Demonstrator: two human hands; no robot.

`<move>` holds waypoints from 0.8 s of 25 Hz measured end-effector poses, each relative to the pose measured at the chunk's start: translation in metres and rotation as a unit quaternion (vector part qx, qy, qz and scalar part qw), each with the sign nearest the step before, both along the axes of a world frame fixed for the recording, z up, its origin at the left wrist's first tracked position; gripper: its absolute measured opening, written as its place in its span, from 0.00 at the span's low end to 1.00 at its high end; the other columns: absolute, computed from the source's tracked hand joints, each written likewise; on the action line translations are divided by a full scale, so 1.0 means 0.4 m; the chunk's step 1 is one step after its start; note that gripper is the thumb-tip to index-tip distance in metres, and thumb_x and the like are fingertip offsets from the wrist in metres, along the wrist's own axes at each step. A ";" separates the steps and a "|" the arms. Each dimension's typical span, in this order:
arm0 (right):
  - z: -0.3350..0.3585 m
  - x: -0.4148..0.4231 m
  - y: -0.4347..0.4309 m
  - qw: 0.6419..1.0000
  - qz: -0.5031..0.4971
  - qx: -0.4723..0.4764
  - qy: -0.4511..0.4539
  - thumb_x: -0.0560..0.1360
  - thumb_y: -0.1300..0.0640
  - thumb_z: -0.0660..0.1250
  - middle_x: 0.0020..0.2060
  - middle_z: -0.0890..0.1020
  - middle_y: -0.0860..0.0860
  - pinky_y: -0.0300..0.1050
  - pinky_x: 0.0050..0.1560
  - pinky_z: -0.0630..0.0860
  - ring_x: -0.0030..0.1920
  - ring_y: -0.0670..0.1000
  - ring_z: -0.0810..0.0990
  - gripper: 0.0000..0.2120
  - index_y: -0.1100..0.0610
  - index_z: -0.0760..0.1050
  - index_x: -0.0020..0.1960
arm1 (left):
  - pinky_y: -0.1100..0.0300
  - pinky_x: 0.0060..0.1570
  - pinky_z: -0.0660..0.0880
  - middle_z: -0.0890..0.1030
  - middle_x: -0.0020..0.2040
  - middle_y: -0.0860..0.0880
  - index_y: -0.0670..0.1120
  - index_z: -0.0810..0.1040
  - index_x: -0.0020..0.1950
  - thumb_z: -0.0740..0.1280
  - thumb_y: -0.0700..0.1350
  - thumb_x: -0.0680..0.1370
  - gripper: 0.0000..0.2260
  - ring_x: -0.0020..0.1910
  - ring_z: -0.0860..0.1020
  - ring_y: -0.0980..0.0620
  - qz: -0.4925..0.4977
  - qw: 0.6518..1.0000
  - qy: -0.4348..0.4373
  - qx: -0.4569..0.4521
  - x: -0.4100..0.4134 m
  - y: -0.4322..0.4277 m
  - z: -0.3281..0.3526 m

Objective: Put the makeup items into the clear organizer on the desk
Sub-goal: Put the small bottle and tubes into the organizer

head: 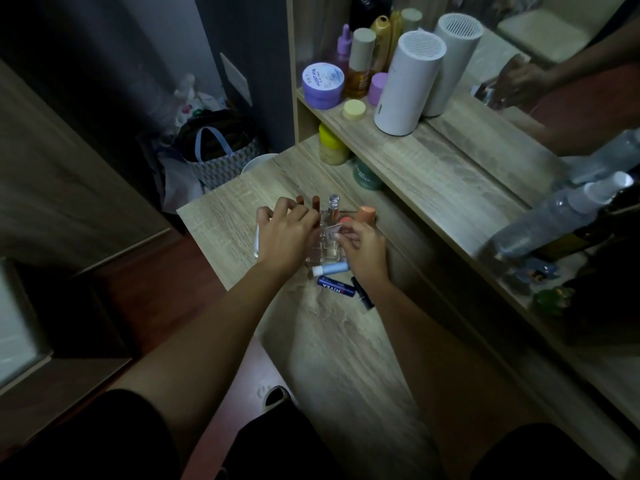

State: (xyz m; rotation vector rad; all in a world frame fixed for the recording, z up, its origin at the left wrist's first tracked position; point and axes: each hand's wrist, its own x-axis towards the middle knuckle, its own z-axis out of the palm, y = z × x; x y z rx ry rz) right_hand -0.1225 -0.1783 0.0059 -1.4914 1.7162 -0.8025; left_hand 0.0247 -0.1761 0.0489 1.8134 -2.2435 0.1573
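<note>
The clear organizer [323, 252] stands on the wooden desk, partly hidden under both hands. My left hand [284, 233] rests on its left side with fingers bent over the top. My right hand [363, 247] pinches a small pale item [331, 232] over the middle compartments. Two brown lipsticks [311, 201], a clear glass bottle [333, 206] and a peach-capped tube [366, 213] stand upright in it. On the desk in front lie a light-blue lip balm [330, 269], a dark-blue Nivea stick [337, 287] and a black tube [363, 293].
A shelf [398, 140] behind carries a purple jar [322, 85], bottles and a white cylinder [408, 83]. A yellow-capped jar [333, 147] and a green one [366, 174] sit beneath it. A mirror stands at right, a spray bottle [561, 213] before it. Bags [221, 157] lie on the floor at left.
</note>
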 end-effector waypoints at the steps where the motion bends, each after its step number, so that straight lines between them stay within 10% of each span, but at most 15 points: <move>1: 0.001 0.002 -0.001 1.000 -0.005 -0.003 0.006 0.75 0.64 0.66 0.51 0.83 0.56 0.44 0.50 0.81 0.49 0.50 0.81 0.09 0.58 0.77 0.55 | 0.47 0.44 0.71 0.85 0.45 0.49 0.47 0.80 0.45 0.70 0.49 0.72 0.07 0.50 0.79 0.43 -0.002 1.000 -0.002 -0.005 0.000 -0.002 0.002; 13: 0.035 -0.038 0.071 0.994 0.037 -0.030 0.101 0.75 0.63 0.67 0.50 0.82 0.56 0.42 0.52 0.79 0.48 0.49 0.80 0.11 0.60 0.77 0.57 | 0.51 0.43 0.74 0.83 0.44 0.42 0.40 0.80 0.47 0.71 0.42 0.73 0.06 0.44 0.79 0.41 -0.059 0.989 0.133 -0.002 0.032 0.069 -0.007; 20: -0.001 -0.036 0.150 0.915 0.230 0.024 0.331 0.79 0.59 0.60 0.59 0.79 0.57 0.47 0.60 0.70 0.59 0.55 0.74 0.15 0.58 0.74 0.63 | 0.53 0.49 0.74 0.76 0.56 0.40 0.47 0.75 0.66 0.62 0.44 0.79 0.15 0.50 0.77 0.41 -0.138 0.954 0.067 0.257 0.013 0.103 -0.095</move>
